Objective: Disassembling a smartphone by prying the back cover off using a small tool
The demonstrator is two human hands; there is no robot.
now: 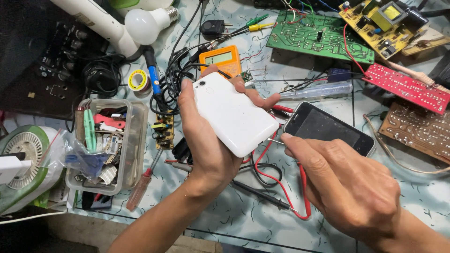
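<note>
The left hand (206, 140) grips a white phone (234, 115), back side up, above the cluttered desk (243, 220). The right hand (342, 182) pinches a thin metal pin (275, 141) at the phone's edge, just beside a black phone (328, 127) lying on the desk.

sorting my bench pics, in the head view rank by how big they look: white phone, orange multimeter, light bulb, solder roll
1. white phone, held in the left hand, nearer the camera, so it may look oversized
2. orange multimeter, partly hidden, and light bulb: too alike to rank
3. solder roll
</note>
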